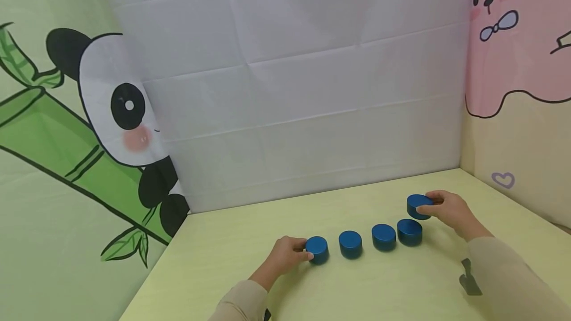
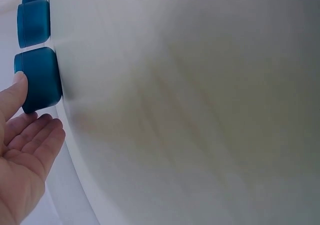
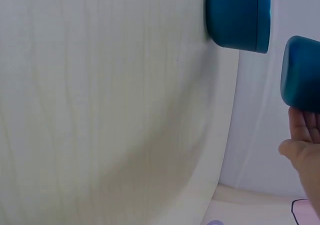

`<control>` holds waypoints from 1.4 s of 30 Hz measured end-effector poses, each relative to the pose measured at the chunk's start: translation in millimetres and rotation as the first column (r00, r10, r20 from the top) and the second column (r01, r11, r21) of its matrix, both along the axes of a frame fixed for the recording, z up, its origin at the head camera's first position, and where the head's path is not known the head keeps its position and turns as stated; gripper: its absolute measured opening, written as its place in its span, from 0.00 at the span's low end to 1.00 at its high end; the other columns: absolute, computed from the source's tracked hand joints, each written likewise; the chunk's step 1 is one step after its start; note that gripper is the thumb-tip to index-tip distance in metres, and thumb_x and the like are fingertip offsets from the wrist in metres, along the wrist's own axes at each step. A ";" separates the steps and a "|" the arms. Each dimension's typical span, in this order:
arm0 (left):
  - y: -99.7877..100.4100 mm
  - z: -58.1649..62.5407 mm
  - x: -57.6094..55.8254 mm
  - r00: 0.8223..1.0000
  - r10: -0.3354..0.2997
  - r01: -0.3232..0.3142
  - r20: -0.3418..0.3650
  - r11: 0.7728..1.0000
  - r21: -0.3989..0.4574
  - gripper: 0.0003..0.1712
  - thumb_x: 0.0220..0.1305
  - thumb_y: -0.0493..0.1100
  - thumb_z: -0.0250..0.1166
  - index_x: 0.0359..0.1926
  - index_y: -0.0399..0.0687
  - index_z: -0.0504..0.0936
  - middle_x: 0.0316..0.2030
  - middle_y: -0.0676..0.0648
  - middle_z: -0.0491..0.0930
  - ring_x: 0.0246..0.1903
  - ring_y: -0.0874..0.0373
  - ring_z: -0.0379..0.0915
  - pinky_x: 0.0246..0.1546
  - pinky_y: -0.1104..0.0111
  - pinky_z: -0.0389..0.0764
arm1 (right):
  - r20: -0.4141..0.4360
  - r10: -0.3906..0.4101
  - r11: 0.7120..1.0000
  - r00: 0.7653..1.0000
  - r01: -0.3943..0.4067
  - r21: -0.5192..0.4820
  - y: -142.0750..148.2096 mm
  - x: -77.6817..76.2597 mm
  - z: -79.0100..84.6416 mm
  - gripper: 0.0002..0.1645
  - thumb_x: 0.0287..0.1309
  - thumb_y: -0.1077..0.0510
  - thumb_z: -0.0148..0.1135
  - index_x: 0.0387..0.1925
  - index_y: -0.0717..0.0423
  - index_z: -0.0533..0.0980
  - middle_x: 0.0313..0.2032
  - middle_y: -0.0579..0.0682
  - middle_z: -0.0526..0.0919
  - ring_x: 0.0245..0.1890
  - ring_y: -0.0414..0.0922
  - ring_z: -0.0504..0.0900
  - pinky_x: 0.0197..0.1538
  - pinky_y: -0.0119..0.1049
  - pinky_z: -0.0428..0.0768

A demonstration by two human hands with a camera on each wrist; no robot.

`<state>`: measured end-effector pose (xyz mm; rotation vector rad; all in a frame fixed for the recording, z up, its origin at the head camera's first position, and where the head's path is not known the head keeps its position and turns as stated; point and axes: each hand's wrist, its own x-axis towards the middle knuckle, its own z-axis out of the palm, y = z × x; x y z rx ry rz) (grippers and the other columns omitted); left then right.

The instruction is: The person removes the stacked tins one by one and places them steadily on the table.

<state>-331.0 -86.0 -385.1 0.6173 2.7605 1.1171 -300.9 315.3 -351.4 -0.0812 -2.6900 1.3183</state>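
Pale yellow-green table point(image 1: 232, 241), four blue discs point(image 1: 350, 243) in a row

Pale yellow-green table point(image 1: 232, 241) spreads across the foreground, wood grain faintly showing. Behind it hangs a white creased backdrop point(image 1: 303, 78), fold lines running across in bands. On the left wall, a cartoon panda point(image 1: 118, 108) peeks out with a blushing cheek, clinging to thick green bamboo point(image 1: 49, 133). Over on the right, a pink cartoon animal point(image 1: 513, 24), possibly a rabbit or bear, only partly in view, and below it a small purple heart point(image 1: 503, 179).
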 end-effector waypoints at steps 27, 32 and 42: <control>0.0 -2.6 -2.0 1.000 -0.009 0.009 -0.008 1.000 0.003 0.27 0.55 0.44 0.68 0.54 0.35 0.76 0.49 0.36 0.78 0.50 0.44 0.76 0.46 0.55 0.78 | 0.079 -0.057 0.998 0.995 0.055 0.031 18.5 6.9 -21.2 0.45 0.54 0.46 0.62 0.57 0.78 0.59 0.54 0.77 0.64 0.50 0.68 0.67 0.47 0.55 0.74; -0.6 -2.9 -2.2 1.000 -0.016 0.016 -0.013 1.000 0.010 0.27 0.55 0.44 0.68 0.54 0.34 0.77 0.49 0.36 0.79 0.50 0.44 0.76 0.47 0.55 0.78 | 0.090 -0.049 0.999 0.995 0.048 0.017 18.8 5.9 -23.9 0.46 0.52 0.46 0.63 0.58 0.78 0.59 0.54 0.77 0.63 0.50 0.69 0.67 0.47 0.56 0.73; -1.1 -1.8 -0.3 1.000 -0.011 0.011 -0.017 1.000 0.012 0.26 0.55 0.44 0.68 0.53 0.35 0.77 0.49 0.37 0.79 0.50 0.43 0.75 0.48 0.54 0.77 | 0.120 -0.038 0.999 0.992 0.037 0.014 18.7 3.8 -27.7 0.46 0.50 0.48 0.65 0.58 0.78 0.59 0.54 0.77 0.63 0.50 0.69 0.67 0.48 0.57 0.73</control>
